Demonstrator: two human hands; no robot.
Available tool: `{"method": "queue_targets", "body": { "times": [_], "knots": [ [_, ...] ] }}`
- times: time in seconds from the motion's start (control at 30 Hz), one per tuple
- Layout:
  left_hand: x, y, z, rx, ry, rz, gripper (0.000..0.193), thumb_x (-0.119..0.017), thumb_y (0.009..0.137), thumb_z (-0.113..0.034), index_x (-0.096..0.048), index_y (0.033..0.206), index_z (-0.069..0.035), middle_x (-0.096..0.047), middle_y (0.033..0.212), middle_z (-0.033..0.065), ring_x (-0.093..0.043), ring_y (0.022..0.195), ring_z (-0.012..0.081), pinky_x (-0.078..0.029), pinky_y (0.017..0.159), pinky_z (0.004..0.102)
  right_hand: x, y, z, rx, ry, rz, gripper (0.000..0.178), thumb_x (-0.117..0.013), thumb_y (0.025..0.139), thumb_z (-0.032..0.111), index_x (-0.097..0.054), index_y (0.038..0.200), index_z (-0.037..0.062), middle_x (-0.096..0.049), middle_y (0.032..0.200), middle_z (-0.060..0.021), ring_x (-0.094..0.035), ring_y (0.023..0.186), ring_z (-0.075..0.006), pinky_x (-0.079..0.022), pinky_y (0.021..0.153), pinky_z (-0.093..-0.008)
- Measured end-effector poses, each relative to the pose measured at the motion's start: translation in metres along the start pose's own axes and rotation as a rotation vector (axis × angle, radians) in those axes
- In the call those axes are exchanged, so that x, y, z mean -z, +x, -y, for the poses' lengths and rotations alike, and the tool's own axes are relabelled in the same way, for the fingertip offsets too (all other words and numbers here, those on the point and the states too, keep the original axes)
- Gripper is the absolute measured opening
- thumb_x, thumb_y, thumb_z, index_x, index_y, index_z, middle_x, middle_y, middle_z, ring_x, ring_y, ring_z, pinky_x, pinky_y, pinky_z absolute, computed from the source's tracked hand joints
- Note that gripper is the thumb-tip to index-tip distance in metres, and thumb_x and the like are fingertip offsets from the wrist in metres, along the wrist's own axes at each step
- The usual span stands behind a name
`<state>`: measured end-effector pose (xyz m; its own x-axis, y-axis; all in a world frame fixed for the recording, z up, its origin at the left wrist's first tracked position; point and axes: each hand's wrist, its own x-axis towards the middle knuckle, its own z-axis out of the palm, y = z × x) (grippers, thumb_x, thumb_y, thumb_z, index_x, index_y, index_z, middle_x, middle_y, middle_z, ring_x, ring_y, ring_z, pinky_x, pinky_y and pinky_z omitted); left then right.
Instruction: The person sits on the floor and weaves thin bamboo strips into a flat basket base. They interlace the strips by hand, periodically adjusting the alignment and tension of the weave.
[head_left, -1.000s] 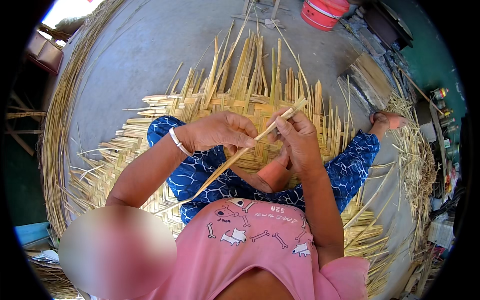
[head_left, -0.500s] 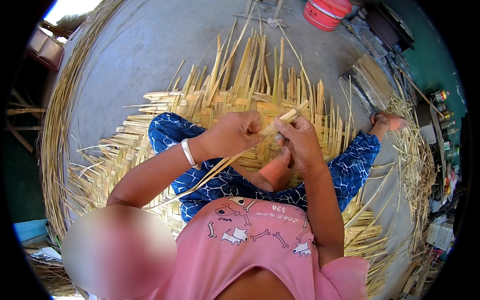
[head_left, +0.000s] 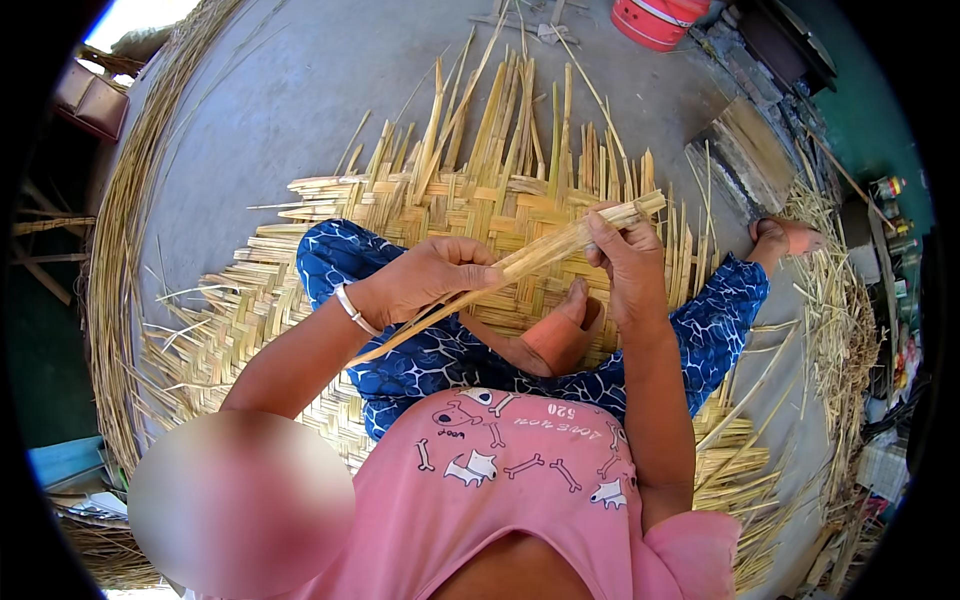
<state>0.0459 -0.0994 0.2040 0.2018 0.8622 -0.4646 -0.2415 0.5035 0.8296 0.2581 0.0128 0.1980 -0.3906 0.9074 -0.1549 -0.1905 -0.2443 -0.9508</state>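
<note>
A dry, pale yellow reed strip, split lengthwise into narrower ends, slants between my hands above my lap. My left hand, with a silver bangle at the wrist, pinches it towards its lower left part. Thin tails of the strip hang past that hand over my blue patterned trousers. My right hand grips the upper right end between thumb and fingers, and a short stub sticks out beyond. Beneath lies a woven reed mat, with loose strip ends fanning out from its far and left edges.
I sit on the mat with my foot in an orange-brown slipper. A long bundle of reeds curves along the left. At the far right stand a red bucket and a wooden board. Straw scraps lie along the right.
My hands have drawn apart, the right one moving right and the left one slightly left and down. More of the reed strip now shows, stretched straight between them.
</note>
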Motion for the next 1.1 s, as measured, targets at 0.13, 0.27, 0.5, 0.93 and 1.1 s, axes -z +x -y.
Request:
{"method": "queue_targets", "body": {
  "times": [0.13, 0.27, 0.5, 0.93, 1.1],
  "knots": [
    [-0.004, 0.008, 0.007, -0.149, 0.140, -0.092, 0.016, -0.066, 0.087, -0.017, -0.060, 0.092, -0.004, -0.053, 0.070, -0.0047, -0.044, 0.058, 0.0017, -0.034, 0.050, 0.0177, -0.003, 0.004, -0.010, -0.074, 0.016, 0.002, 0.019, -0.067, 0.086, 0.020, -0.061, 0.096, 0.0044, -0.059, 0.075, 0.0015, -0.053, 0.060, -0.0061, -0.042, 0.056, -0.0195],
    [-0.005, 0.029, 0.016, -0.343, 0.289, -0.123, 0.016, -0.068, 0.086, -0.017, -0.058, 0.088, -0.005, -0.052, 0.068, -0.0054, -0.043, 0.056, 0.0019, -0.034, 0.048, 0.0185, -0.024, -0.012, -0.030, -0.243, -0.023, 0.184, 0.022, -0.067, 0.086, 0.023, -0.061, 0.094, 0.0039, -0.061, 0.075, -0.0006, -0.056, 0.063, -0.0068, -0.044, 0.056, -0.0205],
    [-0.006, 0.027, 0.008, -0.119, 0.228, -0.086, 0.021, -0.069, 0.085, -0.022, -0.055, 0.082, -0.007, -0.053, 0.065, -0.0037, -0.048, 0.054, 0.0029, -0.038, 0.046, 0.0179, -0.020, -0.009, -0.032, -0.138, -0.130, 0.137, 0.018, -0.067, 0.086, 0.020, -0.061, 0.093, 0.0047, -0.061, 0.076, 0.0002, -0.054, 0.061, -0.0057, -0.043, 0.056, -0.0196],
    [0.019, 0.002, 0.014, 0.020, -0.130, -0.066, 0.026, -0.064, 0.088, -0.030, -0.062, 0.091, -0.005, -0.057, 0.071, -0.0021, -0.050, 0.060, 0.0044, -0.038, 0.052, 0.0176, 0.004, 0.007, -0.023, -0.172, 0.270, -0.045, 0.007, -0.063, 0.087, 0.010, -0.058, 0.091, 0.0074, -0.059, 0.079, -0.0001, -0.054, 0.059, -0.0084, -0.046, 0.052, -0.0194],
    [0.003, 0.004, 0.015, -0.284, 0.282, -0.191, 0.017, -0.065, 0.089, -0.021, -0.062, 0.086, -0.004, -0.054, 0.068, -0.0057, -0.045, 0.059, 0.0005, -0.035, 0.050, 0.0171, 0.005, 0.001, -0.021, -0.198, 0.265, 0.036, 0.010, -0.065, 0.087, 0.012, -0.059, 0.093, 0.0069, -0.060, 0.079, -0.0001, -0.056, 0.061, -0.0085, -0.047, 0.053, -0.0202]
  ]
}}
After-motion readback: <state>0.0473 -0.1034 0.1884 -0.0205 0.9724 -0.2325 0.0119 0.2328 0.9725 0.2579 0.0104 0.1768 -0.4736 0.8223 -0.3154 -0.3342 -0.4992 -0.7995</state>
